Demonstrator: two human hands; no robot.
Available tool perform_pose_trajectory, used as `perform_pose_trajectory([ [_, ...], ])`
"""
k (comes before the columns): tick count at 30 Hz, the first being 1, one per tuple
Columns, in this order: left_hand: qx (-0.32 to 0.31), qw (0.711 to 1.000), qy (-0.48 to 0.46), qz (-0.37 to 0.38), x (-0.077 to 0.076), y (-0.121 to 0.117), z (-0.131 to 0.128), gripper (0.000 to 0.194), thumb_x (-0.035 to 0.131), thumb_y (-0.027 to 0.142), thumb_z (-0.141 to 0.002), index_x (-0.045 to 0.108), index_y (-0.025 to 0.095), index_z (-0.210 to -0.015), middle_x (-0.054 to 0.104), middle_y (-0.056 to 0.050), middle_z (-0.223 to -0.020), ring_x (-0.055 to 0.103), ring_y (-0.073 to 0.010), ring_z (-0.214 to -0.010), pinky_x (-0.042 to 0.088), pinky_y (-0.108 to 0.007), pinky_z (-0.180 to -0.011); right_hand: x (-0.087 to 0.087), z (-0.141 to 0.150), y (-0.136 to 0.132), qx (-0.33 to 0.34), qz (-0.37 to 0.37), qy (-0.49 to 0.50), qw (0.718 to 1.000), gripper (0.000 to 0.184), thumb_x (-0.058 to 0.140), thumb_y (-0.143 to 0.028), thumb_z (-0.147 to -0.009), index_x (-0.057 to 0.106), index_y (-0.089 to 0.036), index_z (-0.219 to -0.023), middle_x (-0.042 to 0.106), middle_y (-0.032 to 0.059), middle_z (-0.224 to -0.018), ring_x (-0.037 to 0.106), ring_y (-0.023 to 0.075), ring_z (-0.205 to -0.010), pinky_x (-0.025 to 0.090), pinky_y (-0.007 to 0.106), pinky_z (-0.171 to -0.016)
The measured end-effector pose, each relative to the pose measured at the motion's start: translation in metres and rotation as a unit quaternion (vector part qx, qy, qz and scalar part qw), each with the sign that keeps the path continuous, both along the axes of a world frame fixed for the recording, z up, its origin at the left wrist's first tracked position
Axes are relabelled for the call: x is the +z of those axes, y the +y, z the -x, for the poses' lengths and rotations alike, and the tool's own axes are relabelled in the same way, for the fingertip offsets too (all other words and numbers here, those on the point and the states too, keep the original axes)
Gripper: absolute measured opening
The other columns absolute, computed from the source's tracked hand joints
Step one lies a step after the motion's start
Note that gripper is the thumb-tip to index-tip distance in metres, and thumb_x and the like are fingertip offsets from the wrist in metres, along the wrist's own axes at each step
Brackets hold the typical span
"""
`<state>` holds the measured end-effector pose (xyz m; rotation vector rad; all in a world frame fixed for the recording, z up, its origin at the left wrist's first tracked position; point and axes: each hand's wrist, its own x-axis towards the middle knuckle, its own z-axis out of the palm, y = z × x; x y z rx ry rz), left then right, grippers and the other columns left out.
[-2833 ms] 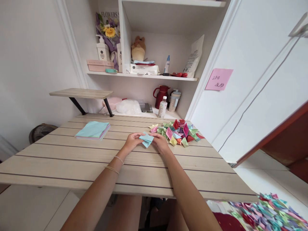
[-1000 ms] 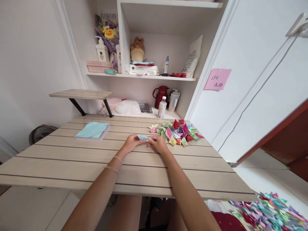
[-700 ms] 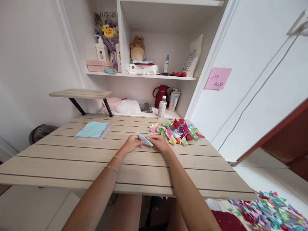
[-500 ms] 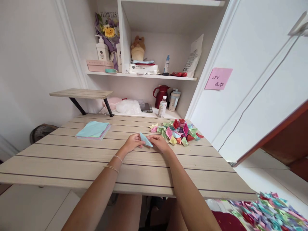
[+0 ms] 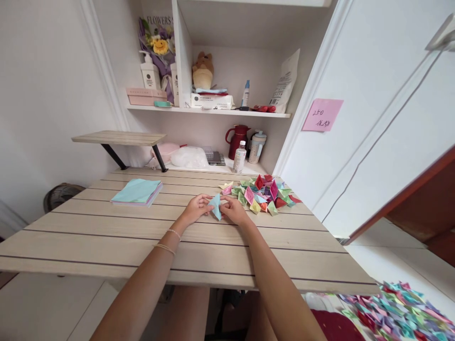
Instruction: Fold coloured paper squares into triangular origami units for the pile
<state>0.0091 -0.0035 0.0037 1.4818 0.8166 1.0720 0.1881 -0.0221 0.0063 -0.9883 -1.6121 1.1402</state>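
Between my two hands is a light blue piece of folded paper (image 5: 215, 207), a small pointed shape held just above the tabletop. My left hand (image 5: 197, 209) pinches its left side, thumb in front. At its right edge, the fingers of my right hand (image 5: 232, 209) are closed on it, partly hidden behind the paper. Just right of that hand lies a pile of small folded paper boats (image 5: 255, 207) in pink, red, green, yellow and blue. A stack of square paper sheets (image 5: 137, 191), light blue on top, rests on the left of the table.
The slatted wooden table (image 5: 142, 246) has a small raised shelf (image 5: 119, 138) at its back left. Behind it stand a clear bottle (image 5: 240, 157), a red jug (image 5: 237, 141) and a pale tumbler (image 5: 257, 148). Many more paper boats (image 5: 401, 308) lie in a heap at lower right, below table height.
The blue folded paper has turned in my hands, from slanting down to the right to standing nearly upright. Both hands stay in about the same place.
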Motion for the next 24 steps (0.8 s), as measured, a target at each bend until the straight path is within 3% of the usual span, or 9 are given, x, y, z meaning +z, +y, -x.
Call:
perform_pose_trajectory([
  [5, 0.017, 0.999, -0.011, 0.028, -0.001, -0.002, -0.004, 0.041, 0.069, 0.036, -0.062, 0.048, 0.015, -0.090, 0.058, 0.003, -0.057, 0.055, -0.0090, -0.042, 0.044, -0.020, -0.043, -0.002, 0.002, 0.003, -0.101, -0.053, 0.010, 0.993, 0.015, 0.052, -0.023, -0.065, 0.055, -0.019, -0.078, 0.051, -0.0065, -0.043, 0.051, 0.0126, -0.040, 0.042, 0.024, -0.045],
  [13, 0.025, 0.999, -0.038, 0.016, -0.001, -0.008, -0.011, 0.040, 0.073, 0.034, -0.058, 0.054, 0.012, -0.086, 0.064, -0.005, -0.068, 0.064, -0.0154, -0.060, 0.053, -0.028, -0.059, -0.003, 0.003, 0.001, -0.224, -0.133, -0.095, 0.961, 0.012, 0.052, -0.023, -0.065, 0.059, -0.020, -0.074, 0.054, -0.0033, -0.044, 0.049, 0.0132, -0.041, 0.039, 0.024, -0.046],
  [16, 0.055, 0.997, -0.046, 0.009, -0.001, -0.007, -0.012, 0.040, 0.074, 0.032, -0.056, 0.055, 0.013, -0.085, 0.063, -0.003, -0.067, 0.063, -0.0150, -0.061, 0.054, -0.030, -0.061, -0.004, 0.005, 0.002, -0.201, -0.105, -0.068, 0.972, 0.018, 0.053, -0.024, -0.065, 0.063, -0.019, -0.080, 0.057, -0.0021, -0.048, 0.052, 0.0148, -0.044, 0.043, 0.026, -0.049],
  [19, 0.091, 0.993, -0.074, 0.013, 0.000, -0.005, -0.011, 0.034, 0.072, 0.032, -0.056, 0.057, 0.013, -0.080, 0.063, -0.002, -0.066, 0.063, -0.0140, -0.060, 0.054, -0.030, -0.062, -0.003, 0.006, 0.003, -0.124, -0.039, 0.041, 0.991, 0.027, 0.057, -0.029, -0.066, 0.064, -0.018, -0.089, 0.064, 0.0012, -0.058, 0.059, 0.0169, -0.053, 0.049, 0.030, -0.054],
  [24, 0.095, 0.986, -0.123, 0.052, 0.004, -0.004, -0.008, 0.030, 0.074, 0.028, -0.053, 0.063, 0.011, -0.074, 0.068, -0.006, -0.072, 0.064, -0.0168, -0.068, 0.052, -0.033, -0.072, -0.002, 0.004, 0.003, -0.025, 0.018, 0.158, 0.987, 0.033, 0.068, -0.034, -0.060, 0.067, -0.017, -0.088, 0.068, 0.0034, -0.072, 0.063, 0.0172, -0.066, 0.052, 0.034, -0.067],
])
